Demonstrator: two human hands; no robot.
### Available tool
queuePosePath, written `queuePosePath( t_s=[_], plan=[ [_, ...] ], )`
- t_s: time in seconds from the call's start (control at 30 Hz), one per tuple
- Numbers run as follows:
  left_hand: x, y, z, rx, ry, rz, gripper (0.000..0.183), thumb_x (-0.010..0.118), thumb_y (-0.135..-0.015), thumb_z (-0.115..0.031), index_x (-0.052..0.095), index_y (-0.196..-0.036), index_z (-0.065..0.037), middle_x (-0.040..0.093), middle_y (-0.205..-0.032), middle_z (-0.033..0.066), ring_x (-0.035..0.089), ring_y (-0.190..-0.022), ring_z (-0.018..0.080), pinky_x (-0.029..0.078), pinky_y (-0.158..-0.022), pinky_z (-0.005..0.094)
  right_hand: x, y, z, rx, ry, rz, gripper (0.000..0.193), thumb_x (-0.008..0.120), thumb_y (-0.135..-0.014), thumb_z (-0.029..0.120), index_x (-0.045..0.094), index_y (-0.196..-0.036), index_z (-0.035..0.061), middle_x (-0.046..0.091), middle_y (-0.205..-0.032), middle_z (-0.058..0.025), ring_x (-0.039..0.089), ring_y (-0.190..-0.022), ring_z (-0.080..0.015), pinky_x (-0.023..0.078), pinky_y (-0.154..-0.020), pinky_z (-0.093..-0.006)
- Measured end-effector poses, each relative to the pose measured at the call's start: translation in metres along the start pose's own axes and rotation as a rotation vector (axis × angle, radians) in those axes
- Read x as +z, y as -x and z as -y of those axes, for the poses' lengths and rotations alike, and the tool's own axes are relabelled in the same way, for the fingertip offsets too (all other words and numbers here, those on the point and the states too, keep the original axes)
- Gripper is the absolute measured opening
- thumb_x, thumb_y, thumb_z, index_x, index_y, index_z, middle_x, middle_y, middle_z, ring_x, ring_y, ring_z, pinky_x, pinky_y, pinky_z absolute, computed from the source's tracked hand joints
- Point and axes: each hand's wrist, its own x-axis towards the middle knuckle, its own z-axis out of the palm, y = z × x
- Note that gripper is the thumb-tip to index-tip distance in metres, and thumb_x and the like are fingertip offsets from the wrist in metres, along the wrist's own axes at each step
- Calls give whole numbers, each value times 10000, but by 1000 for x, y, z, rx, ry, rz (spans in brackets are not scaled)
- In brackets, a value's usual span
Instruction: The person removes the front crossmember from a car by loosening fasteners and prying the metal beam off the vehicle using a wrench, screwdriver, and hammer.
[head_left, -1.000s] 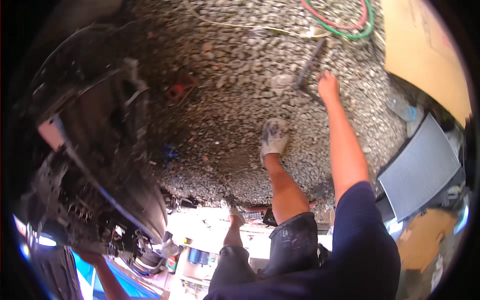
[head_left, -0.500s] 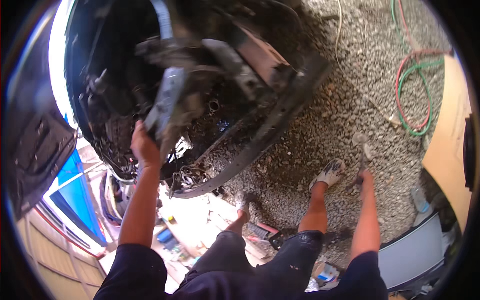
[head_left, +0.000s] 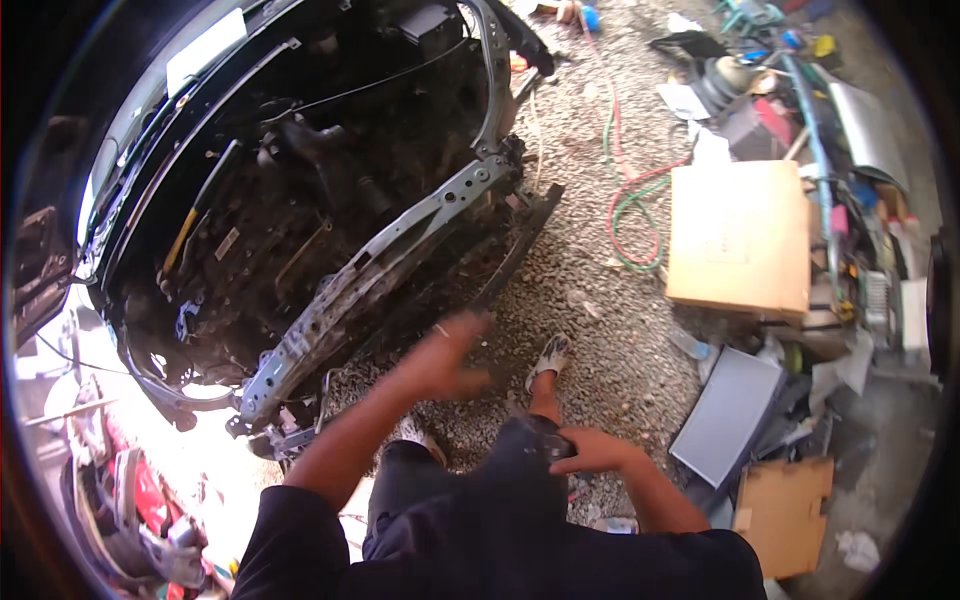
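My left hand (head_left: pixel 452 355) is blurred and held out in front of me, thumb apart from the fingers, with nothing visible in it. It is just this side of a car's open front end, near the grey-blue metal crossbar (head_left: pixel 370 262), and does not appear to touch it. A dark lower bar (head_left: pixel 520 245) runs beyond the hand. My right hand (head_left: pixel 597 450) lies at the knee of my dark shorts (head_left: pixel 530 440), thumb and fingers spread; its fingertips are partly lost against the dark cloth. Inside the front end lies a tool with a yellow and black handle (head_left: pixel 180 240).
Gravel (head_left: pixel 600 370) covers the ground by my foot. Red and green hoses (head_left: pixel 640 225) loop to the right. Beyond them are a cardboard box (head_left: pixel 740 240), a grey panel (head_left: pixel 728 415), a plastic bottle (head_left: pixel 690 343) and mixed clutter. Car parts (head_left: pixel 150 500) lie at lower left.
My left hand has come away from the metal part and moved right, toward me. My right hand, earlier out over the gravel with a dark object, has moved in to my knee. The view has shifted.
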Motion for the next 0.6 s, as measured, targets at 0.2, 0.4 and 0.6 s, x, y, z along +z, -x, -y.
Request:
queuePosePath(
  t_s=[0.2, 0.4, 0.6],
  plan=[
    [-9, 213, -71, 49, 617, 467, 796, 791, -940, -413, 506, -1565, -10, 686, -1366, 209, 654, -1280, 326, 483, -1123, 443, 101, 57, 189, -481, -72, -228, 601, 739, -1004, 411, 605, -1391, -28, 689, -1232, -218, 688, -1157, -333, 531, -1015, -404],
    [-59, 323, -95, -258, 653, 176, 547, 605, -1110, -425, 613, -1472, -15, 730, -1259, 133, 669, -1120, 203, 524, -1002, 391, 140, 43, 272, -292, -761, 28, 322, 694, -1061, 317, 645, -1234, 50, 644, -896, -22, 616, -751, -109, 512, -718, -281],
    [-39, 373, -74, -112, 707, -222, 524, 640, -1097, -341, 580, -1483, 8, 731, -1114, 106, 672, -1004, 168, 543, -911, 360, 139, -11, 276, -626, -325, -55, 337, 699, -1061, 356, 663, -1179, 42, 648, -913, -12, 601, -808, -93, 501, -739, -276]
  ],
)
